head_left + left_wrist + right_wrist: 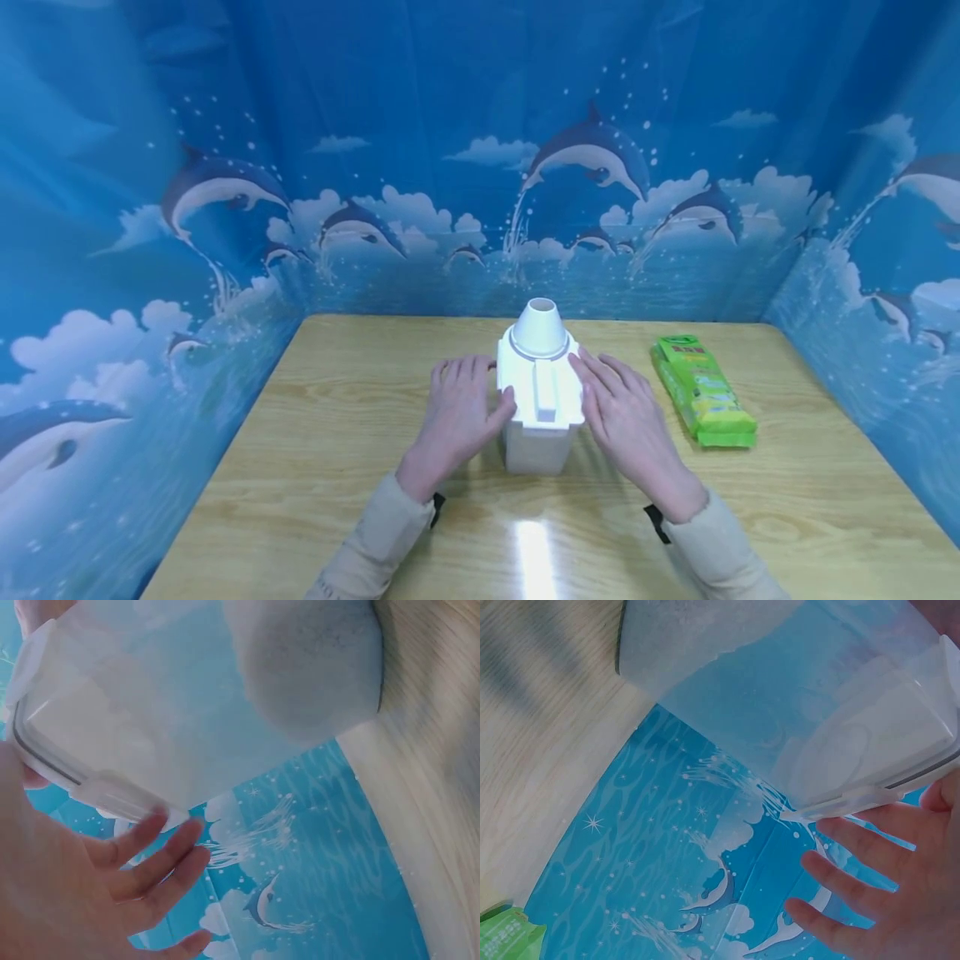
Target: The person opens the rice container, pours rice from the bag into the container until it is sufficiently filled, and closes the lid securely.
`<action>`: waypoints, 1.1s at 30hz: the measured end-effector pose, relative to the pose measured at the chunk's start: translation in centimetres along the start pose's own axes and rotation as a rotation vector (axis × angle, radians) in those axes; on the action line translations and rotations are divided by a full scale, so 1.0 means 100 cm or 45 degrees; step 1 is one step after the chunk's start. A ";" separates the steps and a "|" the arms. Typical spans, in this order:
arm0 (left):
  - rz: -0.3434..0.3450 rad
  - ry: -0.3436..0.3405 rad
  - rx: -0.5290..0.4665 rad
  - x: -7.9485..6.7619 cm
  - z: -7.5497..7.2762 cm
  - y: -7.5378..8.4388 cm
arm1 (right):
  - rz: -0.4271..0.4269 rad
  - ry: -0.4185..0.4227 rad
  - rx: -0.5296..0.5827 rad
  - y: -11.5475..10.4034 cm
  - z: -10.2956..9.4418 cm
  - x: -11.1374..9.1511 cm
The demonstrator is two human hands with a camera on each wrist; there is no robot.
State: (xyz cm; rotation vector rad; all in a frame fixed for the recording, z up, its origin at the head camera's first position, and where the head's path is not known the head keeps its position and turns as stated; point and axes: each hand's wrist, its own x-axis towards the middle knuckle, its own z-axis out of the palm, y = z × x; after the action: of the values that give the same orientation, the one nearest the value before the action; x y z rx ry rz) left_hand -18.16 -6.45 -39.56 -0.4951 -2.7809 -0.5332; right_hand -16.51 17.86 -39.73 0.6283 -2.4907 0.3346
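Observation:
A tall translucent container with a white lid stands upright on the table in front of me. On the lid sit a white cone-shaped cap and a raised handle strip. White powdery contents fill its lower part in the left wrist view. My left hand is at the lid's left side, fingers extended along a side latch, thumb near the front corner. On the other side my right hand touches the lid's right edge, its fingers loosely spread by another latch.
To the right a bright green packet lies on the wooden table. A blue curtain printed with dolphins and clouds encloses the back and sides. Light reflects off the tabletop near the front.

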 end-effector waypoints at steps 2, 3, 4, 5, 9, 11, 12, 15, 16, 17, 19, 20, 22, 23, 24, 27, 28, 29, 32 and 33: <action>0.003 0.021 0.028 -0.001 -0.002 0.002 | 0.007 -0.003 0.006 0.000 0.000 0.000; 0.008 0.023 0.039 -0.001 -0.002 0.004 | 0.011 -0.006 0.008 0.000 -0.001 0.000; 0.018 0.024 0.042 -0.002 -0.003 0.005 | 0.015 -0.012 0.010 0.000 -0.001 0.000; 0.024 0.014 0.039 -0.003 -0.003 0.006 | 0.017 -0.017 0.009 0.000 -0.001 0.000; 0.041 -0.012 -0.002 -0.005 -0.002 0.010 | 0.031 -0.053 0.002 0.000 -0.002 0.000; 0.043 -0.014 -0.021 -0.005 -0.001 0.011 | 0.038 -0.066 0.004 0.000 -0.003 0.000; 0.046 -0.012 -0.024 -0.005 -0.001 0.011 | 0.040 -0.072 0.007 0.000 -0.003 0.000; 0.055 -0.022 -0.029 -0.005 -0.001 0.011 | 0.040 -0.066 0.026 0.001 -0.003 0.000; 0.059 -0.027 -0.036 -0.005 -0.001 0.012 | 0.040 -0.057 0.039 0.001 -0.003 0.000; 0.060 -0.038 -0.042 -0.005 -0.001 0.012 | 0.038 -0.043 0.057 0.001 -0.003 0.000; 0.061 -0.050 -0.056 -0.005 -0.001 0.012 | 0.046 -0.018 0.091 0.002 -0.003 0.000; 0.060 -0.054 -0.065 -0.005 0.000 0.012 | 0.054 -0.009 0.106 0.002 -0.003 0.000; 0.058 -0.061 -0.079 -0.005 0.000 0.013 | 0.087 -0.011 0.130 0.002 -0.004 0.000; 0.054 -0.066 -0.079 -0.005 0.000 0.013 | 0.110 -0.021 0.130 0.002 -0.005 0.000; 0.051 -0.068 -0.081 -0.005 0.000 0.013 | 0.140 -0.041 0.122 0.001 -0.006 0.000; 0.041 -0.071 -0.081 -0.005 0.000 0.014 | 0.216 -0.119 0.081 -0.001 -0.009 0.000; 0.039 -0.070 -0.083 -0.005 0.000 0.014 | 0.237 -0.146 0.065 -0.002 -0.010 0.000; 0.038 -0.067 -0.084 -0.005 0.000 0.014 | 0.256 -0.171 0.049 -0.003 -0.011 0.001; 0.043 -0.049 -0.092 -0.005 0.001 0.013 | 0.279 -0.221 0.032 -0.004 -0.011 0.003; 0.046 -0.040 -0.097 -0.006 0.001 0.013 | 0.280 -0.233 0.038 -0.005 -0.011 0.004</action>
State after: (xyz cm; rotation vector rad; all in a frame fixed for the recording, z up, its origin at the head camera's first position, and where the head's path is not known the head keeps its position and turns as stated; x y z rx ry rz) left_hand -17.18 -5.43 -39.43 -0.5735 -2.7838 -0.6308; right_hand -16.08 17.72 -38.58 0.4125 -2.7429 0.4135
